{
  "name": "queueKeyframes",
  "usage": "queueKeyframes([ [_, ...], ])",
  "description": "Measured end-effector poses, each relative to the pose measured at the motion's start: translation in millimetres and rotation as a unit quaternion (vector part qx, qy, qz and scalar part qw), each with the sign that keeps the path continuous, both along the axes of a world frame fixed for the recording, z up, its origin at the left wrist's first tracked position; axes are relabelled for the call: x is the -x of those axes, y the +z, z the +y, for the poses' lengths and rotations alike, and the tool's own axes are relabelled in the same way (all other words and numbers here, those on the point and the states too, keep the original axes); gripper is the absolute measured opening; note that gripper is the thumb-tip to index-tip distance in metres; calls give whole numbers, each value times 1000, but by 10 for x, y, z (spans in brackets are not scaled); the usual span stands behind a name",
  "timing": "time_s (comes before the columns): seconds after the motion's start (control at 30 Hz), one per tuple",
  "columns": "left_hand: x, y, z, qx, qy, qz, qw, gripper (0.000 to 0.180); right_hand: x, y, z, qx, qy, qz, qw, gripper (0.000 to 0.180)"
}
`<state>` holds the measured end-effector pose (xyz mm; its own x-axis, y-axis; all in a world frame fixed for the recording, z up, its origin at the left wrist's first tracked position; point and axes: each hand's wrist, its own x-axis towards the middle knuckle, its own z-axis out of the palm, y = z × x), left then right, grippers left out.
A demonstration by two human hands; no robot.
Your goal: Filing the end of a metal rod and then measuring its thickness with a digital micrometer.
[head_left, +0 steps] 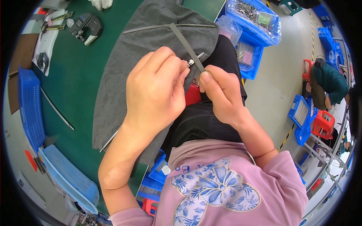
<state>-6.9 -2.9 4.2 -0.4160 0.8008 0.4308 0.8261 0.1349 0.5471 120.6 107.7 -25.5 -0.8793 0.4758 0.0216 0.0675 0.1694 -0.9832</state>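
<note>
My left hand point(154, 88) is closed around a slim metal rod point(197, 58), whose shiny end with a ringed collar sticks out past the fingertips. My right hand point(222, 90) pinches the near end of a flat grey strip point(185, 43). This strip slants up and left, crossing the rod close to the collar; whether the two touch I cannot tell. Beneath both hands lies a dark grey cloth point(113, 90). On its far part rests another thin grey strip point(145, 29). A silver rod end point(109, 141) shows beside my left forearm; its link to the held rod is hidden.
On the green table point(68, 94) are a micrometer point(87, 28), calipers point(58, 22) and a thin curved rod point(56, 109). Blue baskets point(30, 105) line the left edge. Blue bins point(250, 56) of metal parts stand far right. A co-worker point(330, 83) bends over beyond.
</note>
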Motion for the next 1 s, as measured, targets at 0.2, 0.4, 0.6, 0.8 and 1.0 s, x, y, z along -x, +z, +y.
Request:
queueKeyframes([
  [0.2, -6, -12, 16, -19, -4, -5, 1000, 14, 47, 31, -5, -11, 1, -9, 1000, 28],
  [0.4, -28, -22, 11, -26, 1, -9, 1000, 14, -11, 208, 34, -31, 16, -109, 993, 29],
  [0.6, -32, -34, 21, -32, 12, -54, 998, 15, 84, 309, 83, -38, 20, -115, 993, 30],
  [0.8, -51, -1, 25, -24, 13, -64, 998, 14, 65, 343, 154, -60, 49, -111, 991, 31],
  [1.0, -40, -1, -8, -13, 15, -52, 998, 13, -64, 415, 117, -27, 55, -171, 983, 30],
])
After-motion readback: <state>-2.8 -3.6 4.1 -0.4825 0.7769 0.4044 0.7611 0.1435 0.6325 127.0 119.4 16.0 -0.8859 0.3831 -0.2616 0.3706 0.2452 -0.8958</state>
